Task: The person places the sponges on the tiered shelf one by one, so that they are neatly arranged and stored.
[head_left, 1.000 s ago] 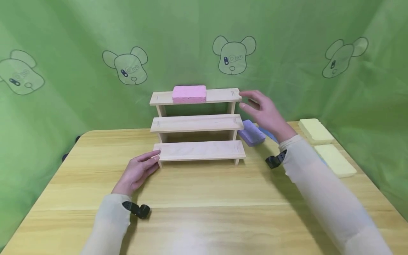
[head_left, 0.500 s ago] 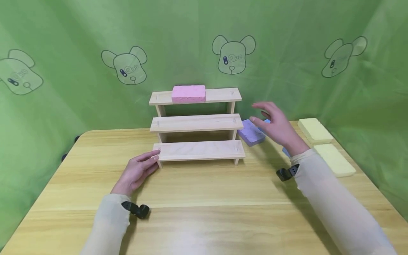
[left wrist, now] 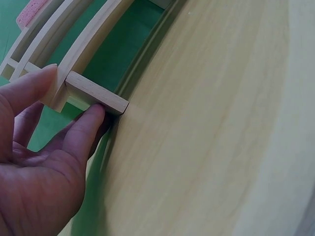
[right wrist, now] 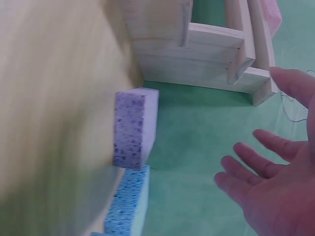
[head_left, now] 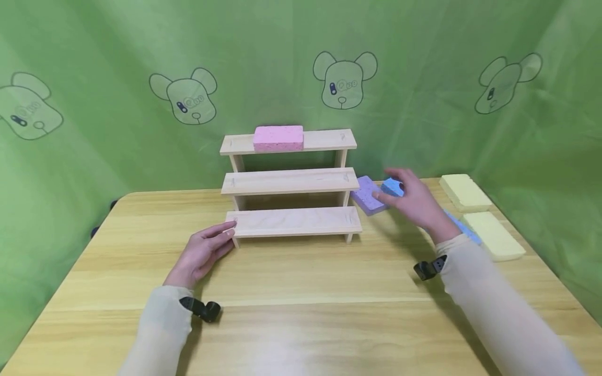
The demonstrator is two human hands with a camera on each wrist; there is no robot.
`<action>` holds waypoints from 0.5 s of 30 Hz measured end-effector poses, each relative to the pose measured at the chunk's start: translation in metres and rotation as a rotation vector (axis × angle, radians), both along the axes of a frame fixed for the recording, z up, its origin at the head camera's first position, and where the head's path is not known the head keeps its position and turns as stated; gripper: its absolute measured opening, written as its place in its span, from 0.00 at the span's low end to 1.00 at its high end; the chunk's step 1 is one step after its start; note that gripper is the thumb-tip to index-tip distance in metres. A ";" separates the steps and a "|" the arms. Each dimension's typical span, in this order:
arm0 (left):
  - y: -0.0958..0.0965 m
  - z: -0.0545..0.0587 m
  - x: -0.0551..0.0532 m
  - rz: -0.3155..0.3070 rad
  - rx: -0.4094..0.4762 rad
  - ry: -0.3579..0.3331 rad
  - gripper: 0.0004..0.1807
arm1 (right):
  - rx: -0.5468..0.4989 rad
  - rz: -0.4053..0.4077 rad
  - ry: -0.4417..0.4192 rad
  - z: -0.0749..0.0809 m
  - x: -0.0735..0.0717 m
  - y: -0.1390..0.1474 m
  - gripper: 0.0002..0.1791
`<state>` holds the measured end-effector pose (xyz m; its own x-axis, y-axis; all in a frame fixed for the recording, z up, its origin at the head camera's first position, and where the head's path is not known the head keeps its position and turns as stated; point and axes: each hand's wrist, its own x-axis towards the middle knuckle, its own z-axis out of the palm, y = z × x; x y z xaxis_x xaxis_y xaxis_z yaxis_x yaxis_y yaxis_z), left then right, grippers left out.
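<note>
Across table (head_left: pixel 291 282), wooden shelf (head_left: pixel 289 180), long axis sideways, left grip (head_left: pixel 203 253) pinching its end, right grip (head_left: pixel 415 202) apart

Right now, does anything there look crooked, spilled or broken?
No spill or break shows, but the purple sponge lies askew beside the wooden shelf, angled to it, while the pink sponge on top sits nearly square.
</note>
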<state>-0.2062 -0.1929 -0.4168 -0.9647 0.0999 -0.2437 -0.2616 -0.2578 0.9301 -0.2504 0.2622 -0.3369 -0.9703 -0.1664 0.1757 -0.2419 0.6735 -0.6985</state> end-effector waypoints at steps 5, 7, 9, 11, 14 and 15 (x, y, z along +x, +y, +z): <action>0.000 0.000 0.001 0.001 0.006 0.001 0.23 | 0.057 -0.033 -0.043 -0.013 0.000 0.003 0.47; 0.000 0.000 0.001 0.002 0.009 0.003 0.23 | 0.063 -0.040 -0.048 -0.016 0.000 0.004 0.47; 0.000 0.000 0.001 0.002 0.011 0.006 0.23 | 0.069 -0.034 -0.041 -0.019 -0.002 0.005 0.46; 0.000 -0.001 0.001 0.005 0.014 0.005 0.23 | 0.077 -0.024 -0.038 -0.023 -0.003 0.006 0.46; 0.000 -0.001 0.001 0.004 0.015 0.005 0.22 | 0.087 -0.016 -0.038 -0.029 -0.006 0.008 0.45; 0.000 -0.001 0.001 0.004 0.015 0.004 0.23 | 0.093 -0.018 -0.043 -0.031 -0.007 0.008 0.45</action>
